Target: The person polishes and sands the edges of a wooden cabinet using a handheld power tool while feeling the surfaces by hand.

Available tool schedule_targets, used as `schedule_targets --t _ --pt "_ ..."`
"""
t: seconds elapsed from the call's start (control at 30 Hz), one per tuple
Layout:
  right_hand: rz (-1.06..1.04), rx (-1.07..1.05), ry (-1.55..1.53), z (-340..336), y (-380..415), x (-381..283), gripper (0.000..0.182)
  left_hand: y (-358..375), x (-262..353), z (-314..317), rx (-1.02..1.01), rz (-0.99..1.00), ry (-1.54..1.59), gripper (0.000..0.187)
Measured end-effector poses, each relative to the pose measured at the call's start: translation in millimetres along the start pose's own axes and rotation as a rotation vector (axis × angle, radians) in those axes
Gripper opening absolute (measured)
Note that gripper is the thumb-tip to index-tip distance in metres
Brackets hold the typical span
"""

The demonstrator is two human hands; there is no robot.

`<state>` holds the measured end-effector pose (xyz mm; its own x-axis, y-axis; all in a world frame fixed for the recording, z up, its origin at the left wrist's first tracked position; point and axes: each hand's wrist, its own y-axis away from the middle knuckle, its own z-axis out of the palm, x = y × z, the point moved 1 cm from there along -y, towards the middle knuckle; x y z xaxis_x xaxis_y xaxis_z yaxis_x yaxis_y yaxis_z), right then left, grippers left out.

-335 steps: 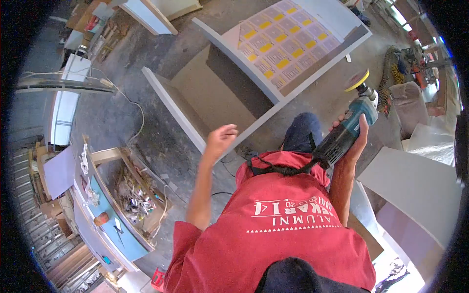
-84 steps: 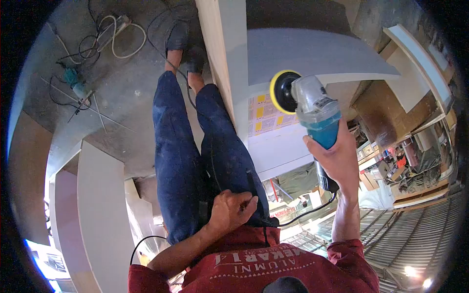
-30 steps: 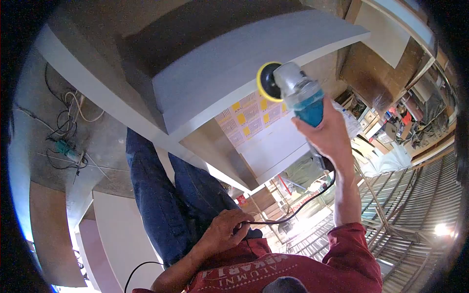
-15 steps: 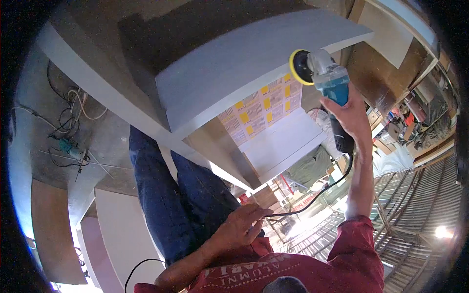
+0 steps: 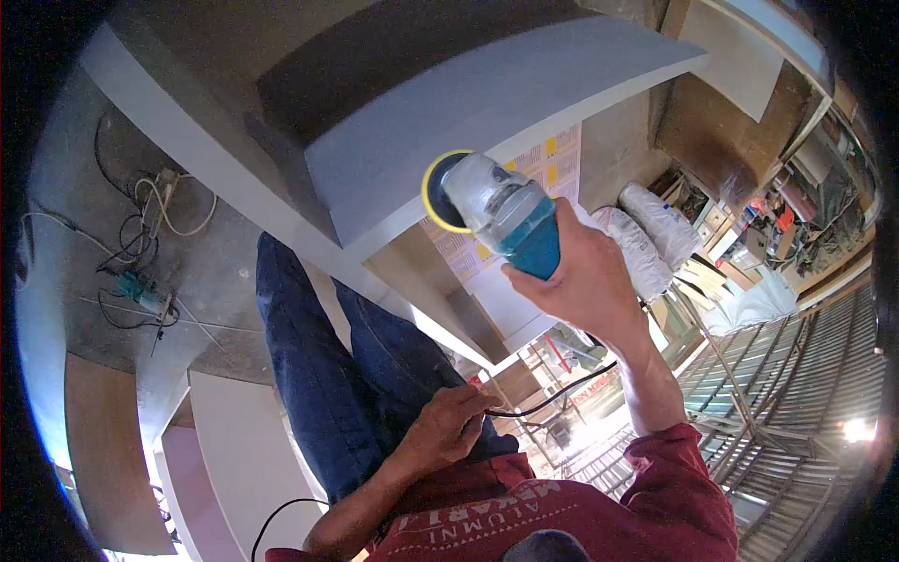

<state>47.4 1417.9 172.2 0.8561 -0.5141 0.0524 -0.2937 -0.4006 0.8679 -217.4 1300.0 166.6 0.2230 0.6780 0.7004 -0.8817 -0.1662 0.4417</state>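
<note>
My right hand (image 5: 585,272) is wrapped round the teal body of a power tool (image 5: 510,220) with a clear, dusty head cover. Its round pad with a yellow rim (image 5: 448,191) is at the front edge of a grey-white panel (image 5: 421,122), part of a large cabinet-like piece; whether they touch I cannot tell. A black cord (image 5: 552,398) runs from the tool down to my left hand (image 5: 445,426), whose fingers are closed round it in front of my waist.
Another teal tool (image 5: 139,292) lies on the floor at the left among tangled cables (image 5: 150,211). Below it stand a brown curved board (image 5: 108,450) and a white panel (image 5: 239,450). Wrapped rolls (image 5: 660,225) and scrap material are at the right.
My right hand has brought the tool left and closer to me, along the panel's front edge. My left hand has shifted slightly left, still with the cord.
</note>
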Motion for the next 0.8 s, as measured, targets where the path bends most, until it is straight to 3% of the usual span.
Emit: schedule_targets --t 0.2,0.33,0.43,0.53,0.6,0.73,0.8 --pt "0.148 0.092 -0.121 -30 -14 42 0.062 -13 8 6 -0.023 0.054 0.067 0.036" --pt "0.078 0.233 -0.164 -54 -36 96 0.061 -34 14 18 -0.120 0.115 0.098 0.041" --pt "0.210 0.249 -0.145 -83 -58 132 0.059 -47 20 26 -0.092 0.165 0.118 0.046" --pt "0.256 0.300 -0.126 -99 -78 174 0.059 -63 22 29 -0.153 0.154 -0.049 0.052" --pt "0.202 0.393 -0.211 -99 -73 192 0.057 -83 18 9 0.068 0.271 -0.396 0.060" --pt "0.286 0.467 -0.450 -80 -30 196 0.054 -148 16 -85 0.584 0.107 -0.835 0.067" --pt "0.325 0.596 -0.672 -66 -2 180 0.051 -181 -7 -105 0.475 0.019 -0.866 0.059"
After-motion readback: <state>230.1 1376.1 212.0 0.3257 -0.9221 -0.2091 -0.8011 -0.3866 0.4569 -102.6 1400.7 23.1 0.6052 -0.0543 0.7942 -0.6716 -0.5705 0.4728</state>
